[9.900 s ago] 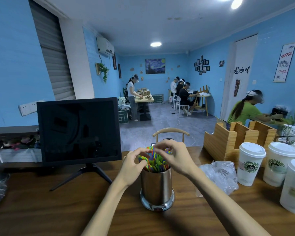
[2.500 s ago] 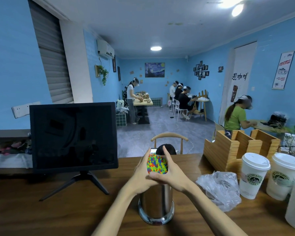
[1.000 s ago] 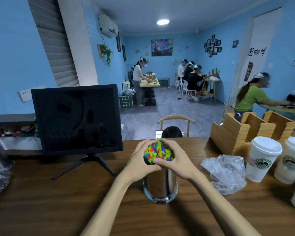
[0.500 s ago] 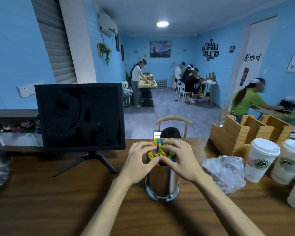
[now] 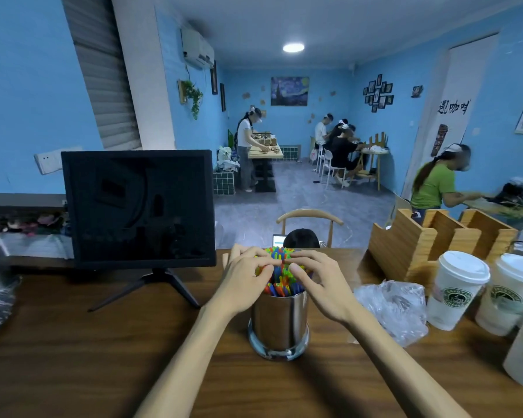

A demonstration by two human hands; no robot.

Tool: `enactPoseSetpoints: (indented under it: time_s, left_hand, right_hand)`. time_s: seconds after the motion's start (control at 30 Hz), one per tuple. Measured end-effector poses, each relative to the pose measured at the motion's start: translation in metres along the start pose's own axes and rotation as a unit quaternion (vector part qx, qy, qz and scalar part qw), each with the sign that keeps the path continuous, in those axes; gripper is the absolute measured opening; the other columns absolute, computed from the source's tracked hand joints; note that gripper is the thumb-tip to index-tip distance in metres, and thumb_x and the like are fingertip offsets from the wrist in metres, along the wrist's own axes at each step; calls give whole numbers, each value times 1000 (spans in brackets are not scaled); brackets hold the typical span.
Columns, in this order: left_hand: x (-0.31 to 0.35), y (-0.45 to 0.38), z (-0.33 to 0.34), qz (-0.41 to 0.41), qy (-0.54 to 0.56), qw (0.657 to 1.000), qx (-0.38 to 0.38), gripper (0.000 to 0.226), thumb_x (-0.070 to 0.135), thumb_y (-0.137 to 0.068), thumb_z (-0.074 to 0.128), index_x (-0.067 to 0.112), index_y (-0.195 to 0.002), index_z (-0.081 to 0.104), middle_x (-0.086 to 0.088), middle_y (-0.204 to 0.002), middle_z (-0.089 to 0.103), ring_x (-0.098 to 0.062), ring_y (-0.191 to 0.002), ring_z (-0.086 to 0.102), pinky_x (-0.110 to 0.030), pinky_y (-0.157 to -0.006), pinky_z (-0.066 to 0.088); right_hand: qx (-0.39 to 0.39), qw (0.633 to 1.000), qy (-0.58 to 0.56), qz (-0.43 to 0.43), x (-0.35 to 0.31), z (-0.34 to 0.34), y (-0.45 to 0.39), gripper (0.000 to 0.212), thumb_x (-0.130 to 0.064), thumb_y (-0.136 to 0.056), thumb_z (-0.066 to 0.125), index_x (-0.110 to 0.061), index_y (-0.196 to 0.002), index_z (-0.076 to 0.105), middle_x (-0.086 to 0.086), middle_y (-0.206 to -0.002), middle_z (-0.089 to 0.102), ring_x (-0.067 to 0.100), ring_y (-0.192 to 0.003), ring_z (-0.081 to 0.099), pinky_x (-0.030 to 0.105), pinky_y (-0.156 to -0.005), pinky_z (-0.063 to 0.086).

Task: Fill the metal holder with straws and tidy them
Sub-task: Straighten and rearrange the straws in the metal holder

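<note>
One head-worn wide-angle camera looks forward and slightly down across the table (image 5: 73,357), close above the hands, with the room beyond.

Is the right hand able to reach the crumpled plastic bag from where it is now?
Probably yes: the right hand is at the straws, and the plastic bag lies beside it, nothing between.

Glossy metal holder (image 5: 280,321); seemingly plastic straws (image 5: 280,277); wood-grain table (image 5: 73,357).
</note>
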State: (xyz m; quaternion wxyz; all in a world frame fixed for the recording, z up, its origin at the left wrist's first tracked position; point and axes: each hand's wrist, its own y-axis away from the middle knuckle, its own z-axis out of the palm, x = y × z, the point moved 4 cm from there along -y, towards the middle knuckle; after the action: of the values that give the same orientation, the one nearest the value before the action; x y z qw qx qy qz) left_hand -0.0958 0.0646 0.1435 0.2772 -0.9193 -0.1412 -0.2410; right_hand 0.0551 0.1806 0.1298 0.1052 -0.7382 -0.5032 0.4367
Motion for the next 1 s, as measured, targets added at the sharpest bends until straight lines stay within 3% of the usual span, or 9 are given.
enactPoseSetpoints:
  time_s: [0.13, 0.27, 0.37, 0.47, 0.6, 0.7, 0.8, 0.9, 1.0]
  left_hand:
    - [8, -10, 0, -38, 16, 998, -39, 28, 41, -103, 50, 38, -111, 77, 18, -107, 67, -13, -109, 39, -39, -96, 36]
    - [11, -15, -2, -89, 19, 996, 3, 16, 42, -92, 70, 35, -100, 81, 12, -98, 74, -11, -107, 56, -40, -99, 43]
    - [9, -18, -1, -117, 40, 992, 17, 16, 35, -83, 81, 29, -98, 83, 10, -102, 77, -6, -97, 66, -28, -86, 54]
    - [10, -18, -4, -115, 42, 992, 19, 12, 29, -81, 84, 24, -93, 83, 9, -94, 77, 0, -80, 65, -21, -76, 56]
    - [12, -20, -25, -101, 92, 986, 101, 4, 24, -84, 81, 25, -87, 81, 15, -80, 74, 4, -70, 64, -9, -65, 50]
    - [13, -25, -55, -82, 225, 951, 197, 16, 13, -87, 78, 27, -93, 78, 11, -88, 76, -2, -81, 71, -20, -77, 58]
    - [23, -29, -84, -63, 388, 877, 277, 17, 5, -89, 74, 19, -99, 77, 3, -87, 78, -10, -83, 74, -25, -72, 60]
    - [37, -33, -102, -41, 448, 835, 317, 15, 6, -92, 72, 17, -101, 76, 0, -91, 78, -12, -87, 75, -25, -70, 61]
    - [41, -37, -99, -54, 480, 811, 330, 14, 6, -92, 72, 17, -100, 76, -3, -94, 77, -12, -90, 75, -26, -71, 61]
  right_hand:
    - [-10, 1000, -19, 17, 4, -4, 0, 50, -59, -102, 37, -30, -117, 76, -21, -120, 66, 0, -122, 54, 40, -107, 42]
    - [-14, 999, -40, 26, 7, -7, 1, 50, -56, -104, 35, -30, -117, 75, -22, -120, 66, 1, -121, 54, 35, -106, 43]
    - [-14, 998, -45, 29, 7, -8, 1, 53, -58, -102, 34, -28, -115, 76, -22, -117, 66, 0, -119, 54, 31, -104, 44]
    - [-20, 998, -43, 30, 7, -8, 0, 56, -62, -99, 35, -27, -113, 76, -22, -116, 67, 1, -118, 54, 30, -103, 44]
    - [-23, 998, -42, 34, 7, -10, -4, 46, -57, -100, 44, -26, -112, 76, -18, -113, 68, 3, -114, 57, 34, -100, 47]
    - [-31, 996, -73, 51, 6, -14, -8, 29, -42, -104, 53, -26, -119, 72, -18, -114, 68, -1, -113, 59, 34, -99, 50]
    - [-55, 989, -116, 70, 0, -15, -13, 32, -41, -101, 59, -29, -129, 68, -26, -122, 66, -10, -119, 56, 26, -102, 49]
    - [-62, 981, -171, 68, -8, -14, -23, 35, -37, -99, 65, -23, -131, 68, -16, -121, 72, -4, -118, 62, 23, -102, 49]
    - [-37, 965, -245, 82, -12, -18, -31, 22, -20, -98, 66, -9, -115, 75, 1, -99, 79, 10, -95, 74, 22, -85, 56]
